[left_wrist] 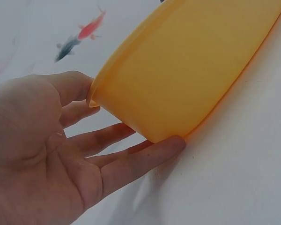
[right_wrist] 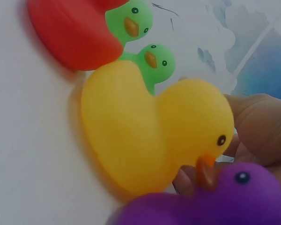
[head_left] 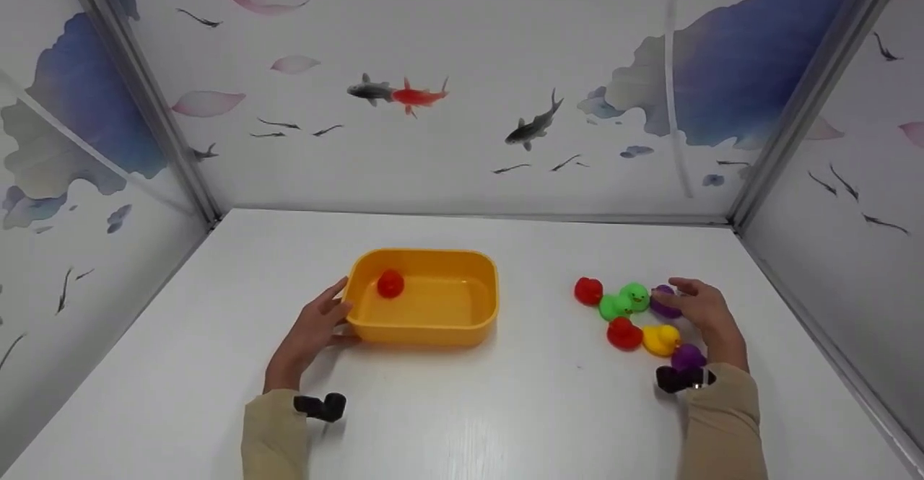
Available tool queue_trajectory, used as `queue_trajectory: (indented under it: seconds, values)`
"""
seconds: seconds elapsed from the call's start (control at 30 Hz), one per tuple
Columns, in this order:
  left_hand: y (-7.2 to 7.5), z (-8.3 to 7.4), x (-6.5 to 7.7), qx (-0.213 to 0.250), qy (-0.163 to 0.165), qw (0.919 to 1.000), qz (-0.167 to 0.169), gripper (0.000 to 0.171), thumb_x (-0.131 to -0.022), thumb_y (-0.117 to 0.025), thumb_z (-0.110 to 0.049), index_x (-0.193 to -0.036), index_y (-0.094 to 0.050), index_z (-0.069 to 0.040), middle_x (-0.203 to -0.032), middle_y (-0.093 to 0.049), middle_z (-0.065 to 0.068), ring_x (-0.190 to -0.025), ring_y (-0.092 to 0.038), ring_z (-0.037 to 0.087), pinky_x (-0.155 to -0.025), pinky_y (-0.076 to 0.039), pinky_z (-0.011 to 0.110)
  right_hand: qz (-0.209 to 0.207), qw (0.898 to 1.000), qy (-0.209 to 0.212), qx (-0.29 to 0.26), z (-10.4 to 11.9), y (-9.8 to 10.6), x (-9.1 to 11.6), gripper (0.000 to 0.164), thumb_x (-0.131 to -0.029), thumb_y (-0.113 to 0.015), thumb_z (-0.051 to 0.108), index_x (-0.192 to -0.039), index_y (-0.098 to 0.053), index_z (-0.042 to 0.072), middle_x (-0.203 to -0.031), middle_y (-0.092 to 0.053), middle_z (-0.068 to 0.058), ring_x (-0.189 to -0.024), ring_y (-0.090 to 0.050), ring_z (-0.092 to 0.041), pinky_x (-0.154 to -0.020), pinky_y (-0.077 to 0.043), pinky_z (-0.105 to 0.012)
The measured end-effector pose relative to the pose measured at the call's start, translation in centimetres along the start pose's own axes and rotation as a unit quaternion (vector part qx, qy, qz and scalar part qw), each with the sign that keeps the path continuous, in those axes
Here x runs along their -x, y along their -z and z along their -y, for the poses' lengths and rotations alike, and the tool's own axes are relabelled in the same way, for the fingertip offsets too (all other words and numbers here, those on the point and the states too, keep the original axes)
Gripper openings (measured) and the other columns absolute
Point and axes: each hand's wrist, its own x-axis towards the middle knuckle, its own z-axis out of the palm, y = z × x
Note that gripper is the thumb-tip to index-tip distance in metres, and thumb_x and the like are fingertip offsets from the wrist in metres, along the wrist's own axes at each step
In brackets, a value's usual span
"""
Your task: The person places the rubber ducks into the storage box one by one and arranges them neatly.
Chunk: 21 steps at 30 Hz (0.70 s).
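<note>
On the left of the white table stands a yellow plastic basin (head_left: 426, 336) with a red rubber duck (head_left: 390, 284) inside. My left hand (head_left: 317, 325) touches the basin's left end, with extended fingers at the rim and low on the wall (left_wrist: 145, 117). At the right, my right hand (head_left: 704, 310) reaches over a purple rubber duck (head_left: 668, 308), its fingers overlapping the toy; I cannot tell whether they grip it. In the right wrist view, a yellow rubber duck (right_wrist: 126, 131) and another purple rubber duck (right_wrist: 253, 197) partly hide that hand.
Beside the right hand, two green rubber ducks (head_left: 613, 308) and two red rubber ducks (head_left: 624, 334) lie close together. A white table (head_left: 534, 408) extends between basin and ducks. Printed wall panels (head_left: 462, 162) enclose its back and sides. Each wrist wears a black camera (head_left: 321, 406).
</note>
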Motion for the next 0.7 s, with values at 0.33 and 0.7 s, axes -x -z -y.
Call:
queue_trajectory:
  seconds: [0.33, 0.7]
  values:
    - [0.12, -0.16, -0.07, 0.000, -0.001, 1.0000, -0.002, 0.059, -0.108, -0.046, -0.027, -0.161, -0.021, -0.028, -0.160, -0.039, 0.016, -0.120, -0.063, 0.028, -0.097, -0.058, 0.040, -0.012, 1.000, -0.007, -0.005, -0.07, -0.15, 0.11, 0.085, -0.094, -0.065, 0.048, -0.154, -0.029, 0.000, -0.160, -0.023, -0.029, -0.146, -0.022, -0.048, -0.125, -0.019, -0.061]
    - [0.06, -0.03, -0.06, 0.002, 0.002, 1.0000, -0.002, 0.060, -0.107, -0.046, -0.027, -0.161, -0.020, -0.028, -0.160, -0.038, 0.018, -0.119, -0.063, 0.028, -0.097, -0.058, 0.040, -0.020, 1.000, -0.009, 0.012, 0.49, -0.23, 0.29, 0.076, -0.097, -0.064, 0.039, -0.150, -0.032, -0.006, -0.154, -0.031, -0.032, -0.141, -0.031, -0.047, -0.124, -0.025, -0.058]
